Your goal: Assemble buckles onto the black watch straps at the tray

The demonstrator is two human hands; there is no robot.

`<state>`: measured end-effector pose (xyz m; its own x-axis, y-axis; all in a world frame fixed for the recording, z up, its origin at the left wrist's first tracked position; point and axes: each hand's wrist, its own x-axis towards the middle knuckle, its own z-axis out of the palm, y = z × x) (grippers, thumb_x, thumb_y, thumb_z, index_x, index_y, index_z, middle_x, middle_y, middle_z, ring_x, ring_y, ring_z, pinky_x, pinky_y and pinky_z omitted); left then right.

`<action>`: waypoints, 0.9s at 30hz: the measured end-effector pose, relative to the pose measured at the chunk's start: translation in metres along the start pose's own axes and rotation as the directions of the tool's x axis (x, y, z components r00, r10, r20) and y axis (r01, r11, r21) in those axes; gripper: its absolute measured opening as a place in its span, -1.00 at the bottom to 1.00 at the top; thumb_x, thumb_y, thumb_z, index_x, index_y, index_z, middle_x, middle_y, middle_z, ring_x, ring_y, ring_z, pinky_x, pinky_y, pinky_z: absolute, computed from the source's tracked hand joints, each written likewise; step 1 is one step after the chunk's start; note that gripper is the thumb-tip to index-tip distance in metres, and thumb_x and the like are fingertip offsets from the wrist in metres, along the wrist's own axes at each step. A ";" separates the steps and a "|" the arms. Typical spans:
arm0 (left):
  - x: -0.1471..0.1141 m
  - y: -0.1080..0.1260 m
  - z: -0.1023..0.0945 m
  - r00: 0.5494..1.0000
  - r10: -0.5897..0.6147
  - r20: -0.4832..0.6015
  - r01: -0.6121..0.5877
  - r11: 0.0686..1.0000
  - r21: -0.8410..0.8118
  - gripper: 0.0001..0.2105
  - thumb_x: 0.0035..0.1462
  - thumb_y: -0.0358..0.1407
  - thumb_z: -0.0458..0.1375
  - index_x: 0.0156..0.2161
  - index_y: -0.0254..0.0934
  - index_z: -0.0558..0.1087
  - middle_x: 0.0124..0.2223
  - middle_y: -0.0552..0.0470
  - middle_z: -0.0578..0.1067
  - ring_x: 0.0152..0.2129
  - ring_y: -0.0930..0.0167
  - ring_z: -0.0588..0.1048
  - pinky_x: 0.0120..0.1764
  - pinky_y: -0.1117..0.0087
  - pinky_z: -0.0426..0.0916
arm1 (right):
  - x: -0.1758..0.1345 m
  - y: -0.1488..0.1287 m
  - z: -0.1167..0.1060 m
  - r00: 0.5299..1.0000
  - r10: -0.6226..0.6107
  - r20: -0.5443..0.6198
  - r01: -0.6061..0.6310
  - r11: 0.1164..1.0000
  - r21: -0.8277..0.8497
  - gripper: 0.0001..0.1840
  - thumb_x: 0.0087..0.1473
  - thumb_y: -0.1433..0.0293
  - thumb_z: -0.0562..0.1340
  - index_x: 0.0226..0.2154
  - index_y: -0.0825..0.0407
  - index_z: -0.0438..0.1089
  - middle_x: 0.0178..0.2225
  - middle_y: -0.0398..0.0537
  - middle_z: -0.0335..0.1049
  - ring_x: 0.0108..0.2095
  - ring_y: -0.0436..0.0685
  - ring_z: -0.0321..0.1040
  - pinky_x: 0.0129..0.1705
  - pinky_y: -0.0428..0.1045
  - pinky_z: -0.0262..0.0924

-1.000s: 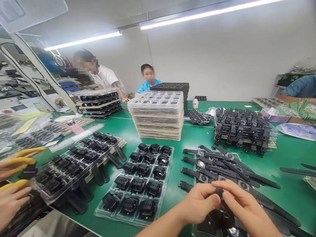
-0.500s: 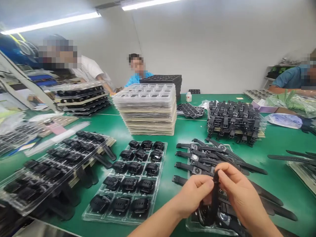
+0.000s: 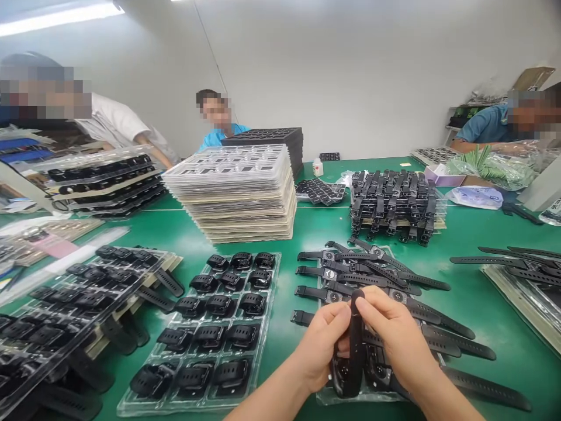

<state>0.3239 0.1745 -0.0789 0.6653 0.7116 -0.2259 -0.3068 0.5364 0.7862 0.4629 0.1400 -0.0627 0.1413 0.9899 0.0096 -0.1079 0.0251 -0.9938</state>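
Observation:
My left hand [image 3: 319, 346] and my right hand [image 3: 397, 330] meet over the right-hand tray, pinching the upper end of a black smartwatch [image 3: 356, 351] strap between fingers and thumbs. The watch hangs upright below, its round sensor back partly visible; the fingertips hide the strap's end. Under and around my hands lies a clear tray of watches [image 3: 397, 295] with opened straps, several reaching past its edges. To the left, a clear plastic tray [image 3: 267, 345] holds rows of watches with their straps looped closed.
Farther left sits another stack of watch trays [image 3: 144, 275]. Tall stacked white trays [image 3: 236, 204] stand behind, with a watch-laden stack [image 3: 392, 204] to their right. More straps [image 3: 521, 263] lie at the right edge. A small white bottle [image 3: 318, 168] and three other people are across the table.
The view has swung to the right, shifting everything leftward in the picture. Both hands still pinch the watch strap, whose upper end now shows more plainly between the fingertips.

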 end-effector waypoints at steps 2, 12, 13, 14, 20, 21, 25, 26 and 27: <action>0.000 -0.003 0.000 0.999 -0.038 0.002 0.038 0.999 0.031 -0.49 -0.04 0.11 0.38 -0.45 -0.35 0.40 -0.63 0.27 0.10 -0.69 0.64 -0.03 -0.59 0.53 -0.18 | 0.002 0.002 -0.001 0.995 0.032 -0.098 -0.027 0.999 0.047 -0.55 0.15 0.01 0.33 -0.52 0.03 0.43 -0.47 -0.17 0.22 -0.41 0.07 0.15 -0.38 -0.07 0.12; 0.003 -0.011 -0.001 0.996 -0.072 0.058 0.070 0.997 0.031 -0.48 -0.04 0.11 0.39 -0.40 -0.42 0.52 -0.56 0.16 0.25 -0.64 0.58 0.18 -0.54 0.52 0.02 | 0.006 -0.005 0.003 0.964 0.149 -0.220 -0.094 0.966 0.241 -0.51 0.03 -0.06 0.41 -0.40 0.04 0.41 -0.58 -0.23 0.35 -0.68 -0.07 0.11 -0.65 -0.15 0.13; 0.003 -0.010 -0.002 0.995 -0.077 0.061 0.074 0.997 0.038 -0.48 -0.04 0.11 0.38 -0.40 -0.42 0.52 -0.55 0.15 0.25 -0.64 0.58 0.19 -0.54 0.52 0.03 | 0.005 -0.006 0.004 0.964 0.155 -0.215 -0.102 0.965 0.240 -0.50 0.03 -0.06 0.40 -0.41 0.03 0.40 -0.64 -0.27 0.28 -0.68 -0.06 0.10 -0.65 -0.16 0.12; 0.003 -0.010 -0.003 0.995 -0.081 0.061 0.079 0.996 0.046 -0.48 -0.04 0.11 0.38 -0.40 -0.42 0.52 -0.55 0.15 0.25 -0.63 0.58 0.19 -0.54 0.52 0.04 | 0.005 -0.007 0.005 0.964 0.162 -0.210 -0.110 0.965 0.239 -0.50 0.04 -0.07 0.40 -0.42 0.03 0.39 -0.67 -0.29 0.22 -0.69 -0.06 0.10 -0.66 -0.15 0.12; 0.002 -0.007 -0.003 0.993 -0.068 0.096 0.059 0.994 0.096 -0.46 -0.04 0.14 0.37 -0.40 -0.42 0.56 -0.58 0.16 0.24 -0.65 0.58 0.15 -0.54 0.51 0.05 | 0.006 -0.009 0.003 0.966 0.173 -0.190 -0.126 0.963 0.237 -0.50 0.05 -0.07 0.38 -0.43 0.01 0.37 -0.72 -0.32 0.16 -0.72 -0.05 0.08 -0.69 -0.15 0.11; 0.002 -0.006 -0.003 0.993 -0.068 0.097 0.059 0.994 0.097 -0.46 -0.04 0.15 0.36 -0.40 -0.42 0.57 -0.58 0.15 0.25 -0.65 0.58 0.15 -0.54 0.51 0.05 | 0.006 -0.009 0.002 0.968 0.169 -0.187 -0.123 0.964 0.235 -0.51 0.06 -0.07 0.38 -0.43 0.02 0.37 -0.73 -0.33 0.15 -0.73 -0.06 0.08 -0.69 -0.16 0.11; 0.002 -0.007 -0.004 0.990 -0.079 0.115 0.064 0.990 0.126 -0.43 -0.07 0.18 0.36 -0.40 -0.43 0.59 -0.58 0.12 0.27 -0.65 0.58 0.15 -0.55 0.52 0.02 | 0.007 -0.007 0.001 0.968 0.165 -0.190 -0.120 0.966 0.230 -0.51 0.09 -0.07 0.36 -0.41 0.02 0.39 -0.72 -0.34 0.11 -0.73 -0.07 0.03 -0.72 -0.17 0.09; 0.002 -0.008 -0.004 0.989 -0.078 0.122 0.061 0.988 0.141 -0.43 -0.07 0.18 0.37 -0.40 -0.43 0.60 -0.58 0.12 0.28 -0.65 0.58 0.16 -0.55 0.52 0.01 | 0.007 -0.007 0.001 0.967 0.167 -0.193 -0.121 0.966 0.228 -0.51 0.09 -0.07 0.35 -0.42 0.01 0.39 -0.72 -0.35 0.09 -0.74 -0.08 0.01 -0.72 -0.17 0.07; 0.002 -0.008 -0.004 0.989 -0.074 0.128 0.054 0.986 0.157 -0.42 -0.07 0.18 0.36 -0.40 -0.43 0.60 -0.58 0.11 0.28 -0.64 0.58 0.16 -0.55 0.52 0.01 | 0.007 -0.007 0.001 0.966 0.168 -0.195 -0.123 0.967 0.225 -0.51 0.10 -0.07 0.35 -0.42 0.01 0.39 -0.72 -0.36 0.08 -0.73 -0.08 0.00 -0.73 -0.18 0.06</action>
<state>0.3248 0.1737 -0.0882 0.7675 0.6062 -0.2084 -0.1600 0.4959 0.8535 0.4635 0.1474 -0.0559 0.3106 0.9334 -0.1794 -0.3428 -0.0660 -0.9371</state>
